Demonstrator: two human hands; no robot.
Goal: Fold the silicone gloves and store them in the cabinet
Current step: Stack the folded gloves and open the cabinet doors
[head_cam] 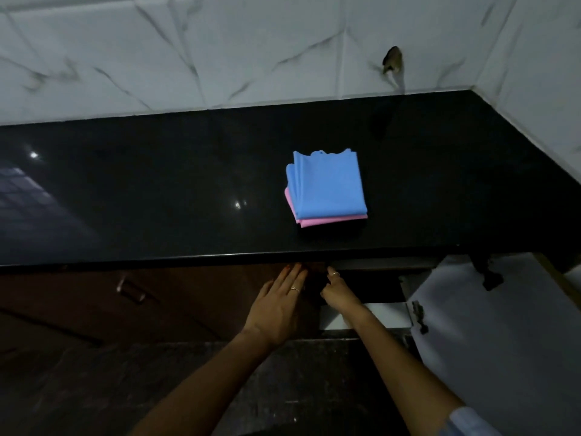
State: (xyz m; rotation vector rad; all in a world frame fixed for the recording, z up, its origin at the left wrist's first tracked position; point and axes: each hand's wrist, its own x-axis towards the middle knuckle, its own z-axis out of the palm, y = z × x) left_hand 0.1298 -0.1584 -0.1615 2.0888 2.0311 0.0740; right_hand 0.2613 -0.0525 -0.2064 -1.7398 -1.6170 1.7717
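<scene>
The head view looks down on a glossy black bench point(157, 190) backed by white marbled wall tiles point(220, 51). On the bench, right of centre and set back from its front edge, lies a neat stack of folded silicone gloves point(327, 188). Two colours show: a blue glove point(330, 180) on top, folded into a near square with layered edges fanned along its left side and a scalloped cuff at the far edge, and a pink glove point(330, 221) beneath it, seen only as a strip along the near and left sides. How many gloves each colour holds cannot be told.

Below the bench edge both hands reach toward the cabinet. The left hand point(278, 305) lies flat with its fingers point(290, 278) straight and together, pressed against the brown cabinet door point(188, 297); it holds nothing and wears one ring. The right hand point(338, 291) has its fingers curled at the edge of that door beside the dark opening point(371, 287); whether they grip the edge cannot be told. It too shows one ring. One metal handle point(130, 289) sits on the brown front to the left. A white door point(503, 325) stands open at the right, with one hinge point(418, 316) visible.
</scene>
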